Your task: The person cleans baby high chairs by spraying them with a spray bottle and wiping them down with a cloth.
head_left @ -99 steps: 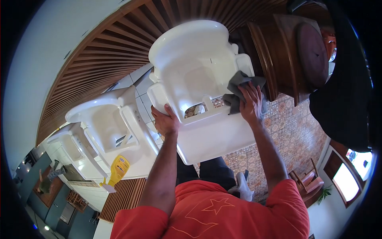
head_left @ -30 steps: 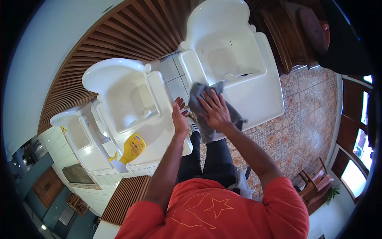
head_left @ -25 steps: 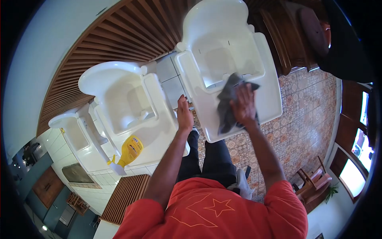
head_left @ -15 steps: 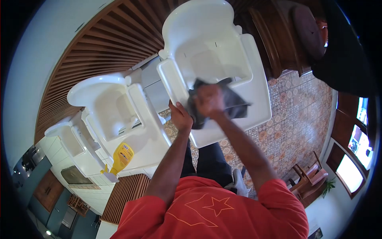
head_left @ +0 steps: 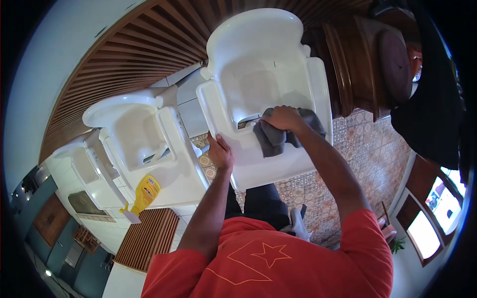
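Observation:
A white high chair (head_left: 253, 37) stands in front of me, its white tray (head_left: 251, 166) on the side towards me. My right hand (head_left: 284, 118) is closed on a bunched dark grey cloth (head_left: 272, 141), which lies on the tray's right part by the seat opening. The fingertips are partly hidden in the cloth's folds. At the tray's left edge, my left hand (head_left: 220, 153) grips the rim, thumb uppermost and some fingers out of sight. A yellow spray bottle (head_left: 147, 192) lies on the tray of a second white high chair (head_left: 134, 129) to the left.
A third white high chair (head_left: 84, 166) stands further left. Wooden slats (head_left: 134, 54) line the wall behind. Dark wooden furniture (head_left: 360, 64) is close on the right, beside a dark shape (head_left: 432, 114). Patterned tiles (head_left: 367, 144) cover the floor.
My right hand has moved the cloth to the right across the tray, and the cloth is more bunched. My left hand stays at the left rim. The view has shifted slightly.

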Demonstrator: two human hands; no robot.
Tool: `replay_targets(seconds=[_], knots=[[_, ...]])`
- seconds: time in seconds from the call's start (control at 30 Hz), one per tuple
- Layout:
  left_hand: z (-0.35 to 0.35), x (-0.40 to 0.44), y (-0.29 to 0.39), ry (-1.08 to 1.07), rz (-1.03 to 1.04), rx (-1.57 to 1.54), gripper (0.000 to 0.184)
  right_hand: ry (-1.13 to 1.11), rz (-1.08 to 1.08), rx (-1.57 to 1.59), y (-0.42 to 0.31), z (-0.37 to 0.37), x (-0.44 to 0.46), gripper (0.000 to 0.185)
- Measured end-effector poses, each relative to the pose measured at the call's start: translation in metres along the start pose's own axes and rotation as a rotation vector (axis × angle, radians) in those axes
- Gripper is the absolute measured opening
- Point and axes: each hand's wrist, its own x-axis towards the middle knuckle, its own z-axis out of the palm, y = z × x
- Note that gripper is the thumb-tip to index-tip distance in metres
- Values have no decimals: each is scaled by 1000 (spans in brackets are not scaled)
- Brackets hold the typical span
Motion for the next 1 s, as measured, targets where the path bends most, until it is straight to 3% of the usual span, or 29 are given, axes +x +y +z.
replay_targets(seconds=[0.03, 0.07, 0.13, 0.17, 0.23, 0.37, 0.43, 0.53, 0.57, 0.63, 0.77, 0.87, 0.93, 1.0], knots=[[0, 1, 0, 15, 18, 14, 45, -142, -35, 18, -3, -2, 14, 39], [0, 1, -1, 22, 10, 17, 45, -146, -43, 13, 0, 0, 37, 39], [2, 1, -6, -20, -37, 27, 44, -473, -3, 28, 10, 26, 94, 36], [3, 1, -8, -15, -45, 27, 44, -477, -8, 21, 10, 34, 104, 36], [3, 2, -11, -53, -57, 77, 37, -205, 260, 146, 8, 50, 121, 34], [5, 0, -16, -14, -27, 44, 44, -181, 81, 38, 15, 57, 121, 32], [8, 1, -18, -1, 3, 22, 44, -332, -22, -153, -1, 7, 76, 31], [8, 1, -17, -10, -14, 20, 42, -276, -76, -176, 0, 7, 75, 32], [6, 0, -16, -11, -16, 25, 42, -280, -79, -174, -2, 16, 82, 32], [5, 0, -13, -29, -36, 39, 41, -66, 73, -73, -6, 35, 104, 32], [7, -1, -17, -8, -10, 68, 40, -73, 159, -93, -30, 39, 117, 31], [4, 2, -10, -20, -8, 13, 40, -78, 88, -168, -18, 46, 107, 30], [5, 1, -11, -37, -58, 24, 40, -222, -186, -332, -11, 22, 78, 28], [6, 2, -11, -38, -66, 9, 40, -229, -196, -272, 2, 16, 82, 26]])
